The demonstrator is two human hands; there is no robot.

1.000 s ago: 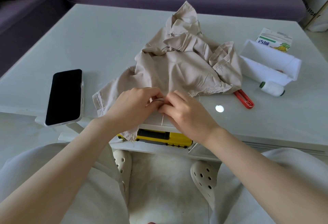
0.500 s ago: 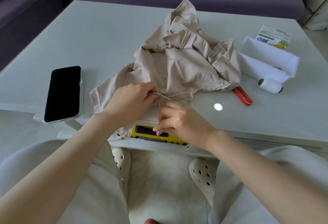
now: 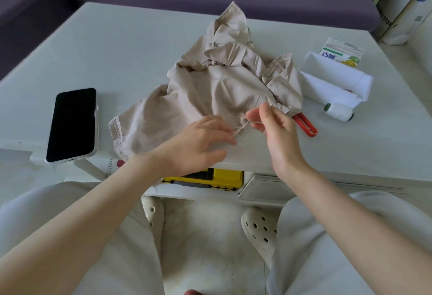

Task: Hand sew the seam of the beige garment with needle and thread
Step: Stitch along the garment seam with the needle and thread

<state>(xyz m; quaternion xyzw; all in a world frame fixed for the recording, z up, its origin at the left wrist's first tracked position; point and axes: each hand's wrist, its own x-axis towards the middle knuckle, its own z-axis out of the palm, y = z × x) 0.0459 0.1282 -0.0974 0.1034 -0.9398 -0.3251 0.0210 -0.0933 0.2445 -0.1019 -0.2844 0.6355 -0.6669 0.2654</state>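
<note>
Over garment (image 3: 210,88) | right hand (image 3: 277,131) pinches needle (image 3: 271,105) | pointing up-right

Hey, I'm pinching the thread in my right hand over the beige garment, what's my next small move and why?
Probably draw the right hand up and away until the thread pulls snug. It looks slack and kinked between the beige garment and your pinch. The left hand rests with straight fingers on the cloth, so it should steady the seam.
</note>
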